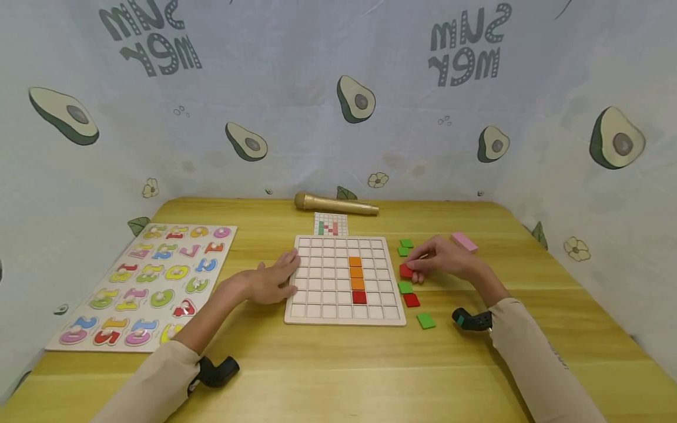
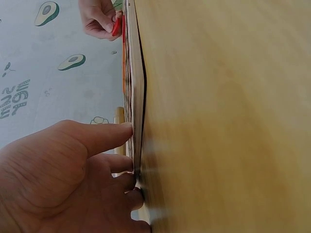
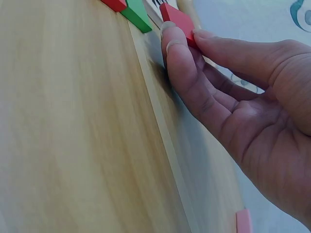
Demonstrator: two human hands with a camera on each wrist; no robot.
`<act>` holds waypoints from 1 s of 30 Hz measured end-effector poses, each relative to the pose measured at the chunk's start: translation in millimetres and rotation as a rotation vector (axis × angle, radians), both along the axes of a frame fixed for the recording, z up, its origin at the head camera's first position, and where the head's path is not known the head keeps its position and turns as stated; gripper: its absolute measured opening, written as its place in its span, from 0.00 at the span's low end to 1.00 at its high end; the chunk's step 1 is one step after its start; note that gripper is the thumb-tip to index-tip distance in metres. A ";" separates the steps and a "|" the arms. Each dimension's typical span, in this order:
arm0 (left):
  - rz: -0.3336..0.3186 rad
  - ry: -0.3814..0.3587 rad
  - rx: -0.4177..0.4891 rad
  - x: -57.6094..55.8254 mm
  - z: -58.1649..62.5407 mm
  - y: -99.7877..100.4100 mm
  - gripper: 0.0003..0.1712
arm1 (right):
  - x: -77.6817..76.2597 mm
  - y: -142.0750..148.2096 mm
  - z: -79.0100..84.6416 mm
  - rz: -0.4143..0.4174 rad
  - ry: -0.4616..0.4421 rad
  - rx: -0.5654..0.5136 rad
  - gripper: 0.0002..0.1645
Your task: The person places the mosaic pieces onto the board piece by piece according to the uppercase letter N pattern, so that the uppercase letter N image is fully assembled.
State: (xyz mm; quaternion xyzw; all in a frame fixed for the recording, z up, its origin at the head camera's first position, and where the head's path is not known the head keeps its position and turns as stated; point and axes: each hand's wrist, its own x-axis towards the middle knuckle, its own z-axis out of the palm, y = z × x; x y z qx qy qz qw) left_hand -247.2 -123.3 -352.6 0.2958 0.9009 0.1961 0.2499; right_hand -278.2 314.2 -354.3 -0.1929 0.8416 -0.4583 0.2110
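Note:
My right hand (image 1: 438,257) pinches a red square tile (image 3: 179,22) between thumb and fingertips, just off the right side of the white grid board (image 1: 317,314). Set in one column of the board are orange tiles (image 1: 356,272) with a red tile (image 1: 359,297) below them. At the board's left edge rests my left hand (image 1: 272,281), its fingers spread; in the left wrist view the thumb and fingertips touch that edge. Green tiles (image 1: 425,320) and another red tile (image 1: 411,300) lie on the table right of the board.
A small pattern card (image 1: 330,224) sits behind the board, and a gold microphone (image 1: 338,204) lies beyond it. At left is a number puzzle board (image 1: 174,285) with colourful pieces. A pink block (image 1: 464,242) lies past my right hand.

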 end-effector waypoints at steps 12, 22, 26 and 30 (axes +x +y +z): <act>-0.003 -0.013 0.010 -2.3 -2.1 0.7 0.43 | -2.2 -15.9 -1.6 0.036 0.026 -0.028 0.13; 0.009 0.001 -0.002 0.5 2.0 1.6 0.44 | 3.2 -38.7 4.2 0.036 0.070 -0.057 0.12; 0.011 0.004 -0.004 0.7 1.6 1.1 0.44 | 5.6 -46.9 4.4 0.041 0.081 -0.062 0.12; 0.012 0.002 -0.004 1.1 1.1 1.2 0.44 | 8.5 -54.3 4.5 0.053 0.093 -0.077 0.12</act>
